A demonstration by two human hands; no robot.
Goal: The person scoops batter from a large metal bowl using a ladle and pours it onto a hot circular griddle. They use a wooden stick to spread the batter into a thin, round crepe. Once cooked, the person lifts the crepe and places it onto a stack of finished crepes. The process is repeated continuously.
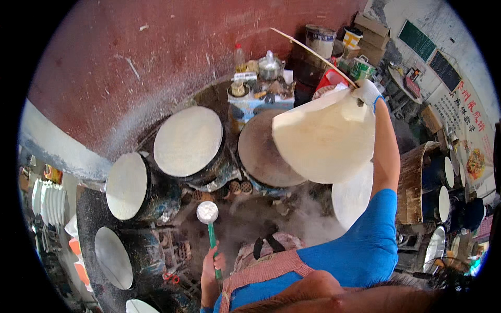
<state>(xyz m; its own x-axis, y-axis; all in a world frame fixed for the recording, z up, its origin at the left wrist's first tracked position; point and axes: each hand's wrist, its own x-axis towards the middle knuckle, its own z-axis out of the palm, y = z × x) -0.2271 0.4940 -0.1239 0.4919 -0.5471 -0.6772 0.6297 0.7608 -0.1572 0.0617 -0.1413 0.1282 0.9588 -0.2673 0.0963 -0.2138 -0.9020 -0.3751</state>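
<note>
My left hand (213, 265) is wrapped round the green handle of a ladle (207, 212), whose round cup holds white batter. Up at the right, my right hand (369, 94), in a white glove, is closed on the edge of a large thin pale pancake (323, 138). A long thin stick (308, 50) also runs out of that hand toward the upper left. The pancake hangs folded over the right part of a bare brown round griddle (263, 156). Just below the pancake is a pale-covered griddle (355, 198), partly hidden by it and my arm.
More round griddles with pale tops (188, 141) curve round the left side. Behind the bare griddle, a small stand (261, 107) carries a metal pot (270, 67) and a bottle (239, 58). Steam drifts in the middle. Buckets (319, 40) and cardboard boxes (371, 34) stand at the back right.
</note>
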